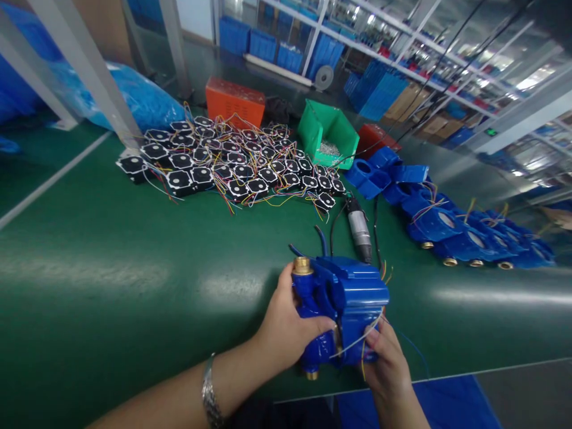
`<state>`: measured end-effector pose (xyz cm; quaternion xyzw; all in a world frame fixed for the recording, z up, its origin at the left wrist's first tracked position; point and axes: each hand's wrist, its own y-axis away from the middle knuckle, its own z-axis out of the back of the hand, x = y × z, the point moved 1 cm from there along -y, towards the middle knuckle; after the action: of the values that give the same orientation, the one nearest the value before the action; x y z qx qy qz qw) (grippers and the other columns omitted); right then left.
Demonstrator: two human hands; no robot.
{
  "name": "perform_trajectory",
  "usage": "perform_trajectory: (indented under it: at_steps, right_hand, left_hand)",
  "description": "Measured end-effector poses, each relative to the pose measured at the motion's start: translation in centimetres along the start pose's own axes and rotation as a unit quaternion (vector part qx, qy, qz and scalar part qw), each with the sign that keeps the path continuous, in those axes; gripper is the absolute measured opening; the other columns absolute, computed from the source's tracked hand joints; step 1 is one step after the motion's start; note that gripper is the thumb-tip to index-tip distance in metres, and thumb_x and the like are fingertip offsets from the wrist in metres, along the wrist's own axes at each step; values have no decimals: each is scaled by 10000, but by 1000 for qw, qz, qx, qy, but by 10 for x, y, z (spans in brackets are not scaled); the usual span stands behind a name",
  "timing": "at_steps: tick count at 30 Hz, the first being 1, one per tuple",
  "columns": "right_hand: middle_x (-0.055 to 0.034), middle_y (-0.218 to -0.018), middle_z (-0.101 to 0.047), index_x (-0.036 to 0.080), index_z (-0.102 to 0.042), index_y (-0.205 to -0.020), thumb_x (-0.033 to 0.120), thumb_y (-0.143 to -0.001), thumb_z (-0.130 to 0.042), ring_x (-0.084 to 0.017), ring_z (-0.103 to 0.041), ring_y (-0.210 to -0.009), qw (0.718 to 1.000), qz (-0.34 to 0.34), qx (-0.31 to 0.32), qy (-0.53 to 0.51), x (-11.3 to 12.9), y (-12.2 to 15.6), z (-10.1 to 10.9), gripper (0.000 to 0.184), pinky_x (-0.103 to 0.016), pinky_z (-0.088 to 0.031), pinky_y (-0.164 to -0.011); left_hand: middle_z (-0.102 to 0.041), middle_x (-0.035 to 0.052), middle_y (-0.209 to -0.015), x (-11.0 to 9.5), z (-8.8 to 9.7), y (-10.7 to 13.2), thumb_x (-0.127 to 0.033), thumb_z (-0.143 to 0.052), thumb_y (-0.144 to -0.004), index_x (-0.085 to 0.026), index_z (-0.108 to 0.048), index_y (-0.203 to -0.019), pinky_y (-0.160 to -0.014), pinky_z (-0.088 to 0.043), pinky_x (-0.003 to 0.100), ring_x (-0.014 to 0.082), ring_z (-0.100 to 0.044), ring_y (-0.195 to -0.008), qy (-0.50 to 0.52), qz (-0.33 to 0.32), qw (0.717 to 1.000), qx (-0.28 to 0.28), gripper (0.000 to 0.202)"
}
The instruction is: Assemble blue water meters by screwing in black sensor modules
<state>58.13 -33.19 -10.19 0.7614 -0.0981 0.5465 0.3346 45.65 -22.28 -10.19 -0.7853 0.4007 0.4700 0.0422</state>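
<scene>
A blue valve body (348, 298) with brass fittings at both ends rests near the front edge of the green table (134, 268). My left hand (286, 328) is wrapped around its left side, thumb up by the top brass fitting. On its lower right corner my right hand (388, 357) is closed, fingers pinching thin coloured wires that trail from the housing. An electric screwdriver (360, 229) lies just behind the valve body, cable running back.
Several black square modules with coloured wires (232, 164) cover the table's middle back. A green bin of screws (328, 140), an orange box (235, 101) and a red bin stand behind. Several blue valve bodies (465, 232) line the right side. Shelving with blue crates fills the background.
</scene>
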Motion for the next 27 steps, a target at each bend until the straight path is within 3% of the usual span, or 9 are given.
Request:
perform_trajectory:
  at_steps: [3,8,16,23,27]
  right_hand:
    - [-55,-1074,-547,259,-332,-1286,416,-591,-676,-246,-577,-892,1000,3,21,-11,-3,-2,8,792,-371,-503,-783]
    - [-11,-917,-609,313,-412,-1232,427,-540,-712,-256,-602,-793,997,25,-41,-61,-10,-4,16,763,-411,-514,-744]
    - [-2,-673,-614,265,-579,-1053,392,-524,-743,-223,-616,-746,993,74,-40,-83,-8,0,10,568,-360,-524,-768]
    - [4,-633,-604,260,-591,-1023,389,-553,-738,-195,-620,-715,993,94,-15,-62,-5,0,9,509,-315,-535,-736]
    - [-15,-724,-614,251,-582,-1028,396,-567,-723,-188,-612,-679,995,82,5,-48,-10,-1,16,504,-321,-530,-717]
  left_hand:
    - [-561,38,-1044,0,1,2,-78,-732,-526,-212,-240,-1237,-876,-427,323,188,-559,-946,7,-6,1000,4,874]
    - [-558,46,-1066,0,1,7,-81,-732,-537,-216,-228,-1248,-875,-430,326,201,-551,-972,36,-20,999,18,882]
    - [-532,67,-1144,-1,0,12,-61,-729,-531,-209,-238,-1255,-940,-391,353,223,-515,-1047,19,-22,999,21,886]
    - [-531,77,-1142,-2,-2,14,-54,-712,-545,-195,-234,-1256,-948,-381,371,224,-512,-1049,23,-34,999,28,868]
    - [-516,80,-1168,1,0,13,-63,-726,-529,-210,-236,-1271,-966,-363,397,240,-498,-1067,-16,-37,999,22,901]
